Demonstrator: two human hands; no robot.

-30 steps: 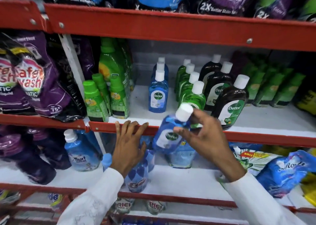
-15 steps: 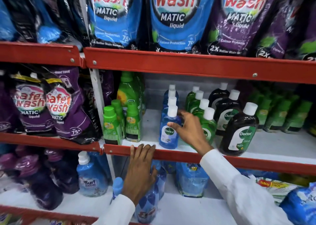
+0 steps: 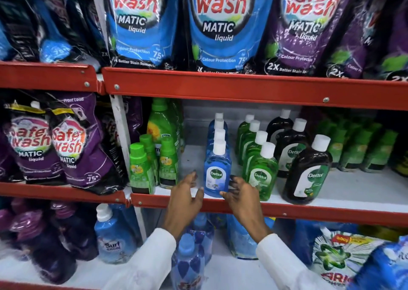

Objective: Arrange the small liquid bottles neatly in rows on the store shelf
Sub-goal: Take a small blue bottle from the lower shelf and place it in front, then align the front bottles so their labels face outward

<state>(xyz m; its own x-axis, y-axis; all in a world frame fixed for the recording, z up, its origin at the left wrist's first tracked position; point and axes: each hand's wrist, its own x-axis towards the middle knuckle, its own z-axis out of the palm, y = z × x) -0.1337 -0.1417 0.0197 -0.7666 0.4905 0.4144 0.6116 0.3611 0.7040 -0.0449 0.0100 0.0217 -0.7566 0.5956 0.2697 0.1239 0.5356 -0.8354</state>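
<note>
Both my hands are spread open at the shelf's near edge, left hand [image 3: 186, 193] and right hand [image 3: 239, 193] flanking the front blue bottle [image 3: 217, 175], which stands upright between them, heading its row running back.

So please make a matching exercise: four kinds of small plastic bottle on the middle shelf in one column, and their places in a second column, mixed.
Things:
1. blue Dettol bottle with white cap
2. light green Dettol bottle with white cap
3. dark brown Dettol bottle with white cap
4. small green bottle with green cap

Places:
A. far left, beside the white upright post
B. front of the row between both hands
C. rightmost front of the three Dettol rows
D. just behind the right hand

Pairs: 1-B, 2-D, 3-C, 4-A
</note>
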